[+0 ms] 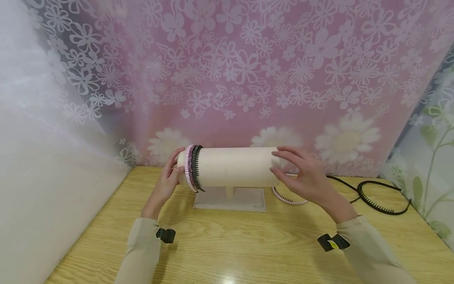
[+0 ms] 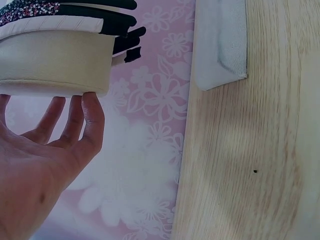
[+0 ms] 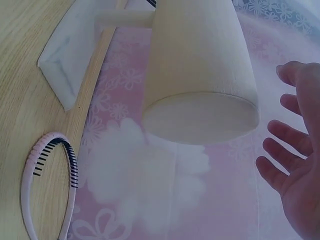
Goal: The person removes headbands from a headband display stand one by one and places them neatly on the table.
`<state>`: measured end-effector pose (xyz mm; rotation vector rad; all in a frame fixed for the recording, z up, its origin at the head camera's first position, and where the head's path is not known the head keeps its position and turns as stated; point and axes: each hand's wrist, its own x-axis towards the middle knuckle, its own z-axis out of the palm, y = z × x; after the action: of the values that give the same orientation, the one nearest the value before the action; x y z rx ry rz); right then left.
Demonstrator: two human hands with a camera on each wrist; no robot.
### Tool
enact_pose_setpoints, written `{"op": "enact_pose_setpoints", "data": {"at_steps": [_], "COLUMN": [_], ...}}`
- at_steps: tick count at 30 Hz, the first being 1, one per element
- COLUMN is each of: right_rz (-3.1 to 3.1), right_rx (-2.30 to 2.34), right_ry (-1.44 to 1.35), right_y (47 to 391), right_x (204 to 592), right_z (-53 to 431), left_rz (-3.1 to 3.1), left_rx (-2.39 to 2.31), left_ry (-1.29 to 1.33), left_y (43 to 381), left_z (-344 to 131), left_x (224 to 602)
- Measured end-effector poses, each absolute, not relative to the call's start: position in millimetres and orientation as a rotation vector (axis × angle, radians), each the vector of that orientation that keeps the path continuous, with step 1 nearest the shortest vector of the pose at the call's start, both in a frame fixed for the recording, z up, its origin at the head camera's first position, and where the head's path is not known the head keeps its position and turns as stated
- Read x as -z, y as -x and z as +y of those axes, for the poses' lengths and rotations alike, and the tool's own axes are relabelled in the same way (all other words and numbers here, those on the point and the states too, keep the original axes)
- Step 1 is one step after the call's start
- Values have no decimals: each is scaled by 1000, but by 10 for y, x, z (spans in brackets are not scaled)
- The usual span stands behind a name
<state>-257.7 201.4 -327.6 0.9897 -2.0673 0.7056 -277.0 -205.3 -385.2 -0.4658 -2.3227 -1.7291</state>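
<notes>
A cream cylindrical headband stand (image 1: 234,165) lies level on a short post over a pale rectangular base (image 1: 230,201). Several headbands circle its left end: a ribbed pink headband (image 1: 188,169), a glittery pink-purple one and a dark one with comb teeth (image 1: 197,167). My left hand (image 1: 166,179) holds that end, thumb in front and fingers around the back; in the left wrist view, its bent fingertips (image 2: 90,97) meet the end's edge. My right hand (image 1: 301,171) is spread with loosely curved fingers by the right end, apart from its bare end face (image 3: 200,117) in the right wrist view.
A pink headband with dark teeth (image 3: 30,167) lies on the wooden table (image 1: 227,244) behind my right hand. Black headbands (image 1: 383,211) rest farther right. A pink floral curtain (image 1: 241,79) hangs behind the table, with pale sheets at both sides.
</notes>
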Motion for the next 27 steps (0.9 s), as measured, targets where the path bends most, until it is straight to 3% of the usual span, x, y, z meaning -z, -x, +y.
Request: {"op": "enact_pose_setpoints", "data": {"at_steps": [27], "right_rz": [-2187], "right_rx": [-608], "right_ry": [-1040], "right_y": [2778], "right_x": [3171], "right_z": [1639], "left_rz": [-2326], "left_rx": [1730], "left_ry": [474], "left_y": [2773], "left_z": [-2054], "left_x": [3849]}}
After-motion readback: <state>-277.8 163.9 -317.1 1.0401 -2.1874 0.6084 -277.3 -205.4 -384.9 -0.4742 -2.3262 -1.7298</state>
